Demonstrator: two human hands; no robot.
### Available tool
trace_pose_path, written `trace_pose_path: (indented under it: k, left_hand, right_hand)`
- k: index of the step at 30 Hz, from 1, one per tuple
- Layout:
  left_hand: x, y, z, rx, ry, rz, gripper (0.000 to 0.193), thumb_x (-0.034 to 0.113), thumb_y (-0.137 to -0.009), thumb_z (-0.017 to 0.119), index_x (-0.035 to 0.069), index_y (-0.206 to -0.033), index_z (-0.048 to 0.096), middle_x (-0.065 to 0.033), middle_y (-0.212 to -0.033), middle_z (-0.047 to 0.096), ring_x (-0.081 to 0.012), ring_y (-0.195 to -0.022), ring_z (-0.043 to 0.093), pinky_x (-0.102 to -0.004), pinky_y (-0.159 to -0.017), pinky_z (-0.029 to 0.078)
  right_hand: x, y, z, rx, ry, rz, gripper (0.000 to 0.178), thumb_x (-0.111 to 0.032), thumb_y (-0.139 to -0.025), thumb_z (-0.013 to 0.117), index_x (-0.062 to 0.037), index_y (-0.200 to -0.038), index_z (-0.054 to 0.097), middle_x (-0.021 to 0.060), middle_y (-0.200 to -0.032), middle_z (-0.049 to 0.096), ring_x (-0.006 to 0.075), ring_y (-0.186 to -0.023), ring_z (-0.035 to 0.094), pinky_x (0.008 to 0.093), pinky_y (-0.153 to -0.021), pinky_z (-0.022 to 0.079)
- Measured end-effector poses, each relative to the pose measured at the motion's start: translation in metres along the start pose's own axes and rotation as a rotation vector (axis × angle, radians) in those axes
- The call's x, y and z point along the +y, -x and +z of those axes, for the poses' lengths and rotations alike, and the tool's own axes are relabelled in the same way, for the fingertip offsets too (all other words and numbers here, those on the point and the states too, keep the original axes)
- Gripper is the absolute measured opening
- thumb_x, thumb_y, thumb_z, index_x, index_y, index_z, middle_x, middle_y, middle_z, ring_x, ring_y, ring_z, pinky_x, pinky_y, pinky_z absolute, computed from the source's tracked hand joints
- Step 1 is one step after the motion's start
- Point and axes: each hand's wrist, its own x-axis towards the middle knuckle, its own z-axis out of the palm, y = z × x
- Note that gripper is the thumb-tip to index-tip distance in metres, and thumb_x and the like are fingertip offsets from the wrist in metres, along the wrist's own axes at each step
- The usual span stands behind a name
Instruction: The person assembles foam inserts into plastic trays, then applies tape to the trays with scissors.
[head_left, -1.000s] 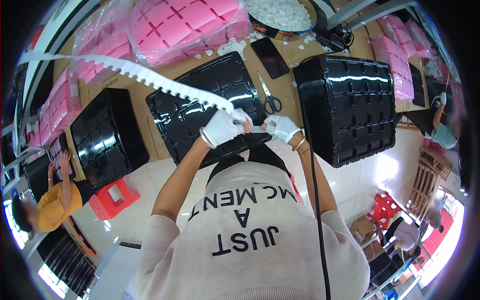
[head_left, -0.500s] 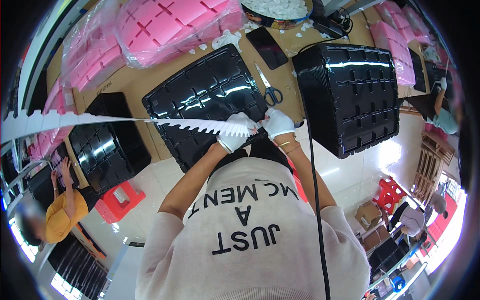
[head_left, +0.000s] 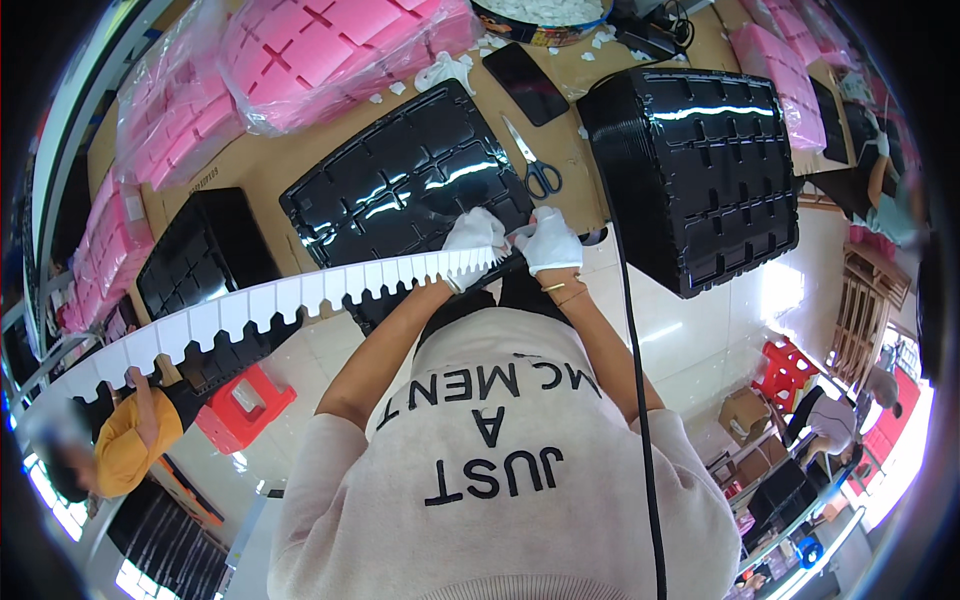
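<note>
A long white strip with a notched lower edge sweeps in from the far left, narrowing toward its end at my left hand. That hand wears a white glove, and its fingers are closed on the strip's end. My right hand, also gloved, is beside it with fingers drawn together at the strip's end; whatever is between them is hidden. Both hands are over the near right corner of a shiny black moulded plastic tray, lying on the cardboard-covered table.
Scissors and a black phone lie beyond the hands. A tall stack of black trays stands right, behind a hanging black cable. Pink wrapped foam fills the back left. A person in yellow is at left, near a red stool.
The strip's long left part has swung down toward me and now shows its face more broadly. Both hands stay close together at the tray's corner, shifted slightly.
</note>
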Motion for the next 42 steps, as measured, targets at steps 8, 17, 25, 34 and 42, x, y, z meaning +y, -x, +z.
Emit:
trace_pose_path:
  k: [8,17,25,34,42]
  left_hand:
    - [0.006,-0.005,-0.001,-0.006,0.104,-0.116,0.01,0.01,-0.068,0.071,0.002,-0.067,0.065,-0.0185,-0.076,0.066,-0.0355,-0.075,0.068,-0.0419,-0.071,0.055]
    - [-0.002,-0.003,-0.009,-0.133,-0.205,0.2,0.01,0.017,-0.067,0.068,0.009,-0.074,0.07,-0.0056,-0.081,0.067,-0.029,-0.083,0.062,-0.0391,-0.074,0.051]
    - [0.037,0.042,-0.038,0.015,0.324,-0.517,0.019,0.022,-0.081,0.074,0.004,-0.087,0.073,-0.0068,-0.082,0.071,-0.0139,-0.071,0.067,-0.0299,-0.066,0.052]
    - [0.067,0.062,-0.044,0.291,0.998,-0.819,0.019,0.016,-0.086,0.073,-0.001,-0.095,0.067,-0.0049,-0.079,0.068,-0.0109,-0.067,0.065,-0.0223,-0.056,0.047]
    - [0.058,0.104,-0.043,0.772,0.98,-0.89,0.019,0.021,-0.089,0.07,0.002,-0.088,0.069,-0.004,-0.07,0.067,-0.0076,-0.057,0.058,-0.0206,-0.051,0.043]
  right_hand:
    - [0.013,0.008,-0.002,0.031,-0.21,-0.174,0.016,-0.021,-0.085,0.063,-0.008,-0.091,0.068,0.0159,-0.091,0.067,0.0362,-0.085,0.065,0.0434,-0.075,0.052]
    - [0.007,0.053,0.017,0.156,-0.492,-0.187,0.013,-0.019,-0.09,0.062,-0.0072,-0.093,0.067,0.0155,-0.081,0.069,0.0332,-0.072,0.067,0.039,-0.062,0.053]
    - [0.009,0.051,-0.02,0.26,-0.348,-0.394,0.019,-0.007,-0.078,0.071,-0.0057,-0.096,0.067,0.0136,-0.094,0.066,0.0281,-0.08,0.066,0.0355,-0.073,0.053]
    - [-0.034,0.037,-0.031,-0.234,-0.578,-0.371,0.014,-0.014,-0.086,0.068,-0.0045,-0.095,0.067,0.0098,-0.087,0.067,0.0197,-0.075,0.065,0.0298,-0.07,0.051]
    - [-0.084,0.007,-0.043,-0.226,-0.485,-0.745,0.005,-0.01,-0.083,0.064,-0.0064,-0.084,0.066,0.0138,-0.087,0.062,0.0327,-0.086,0.061,0.0402,-0.078,0.049]
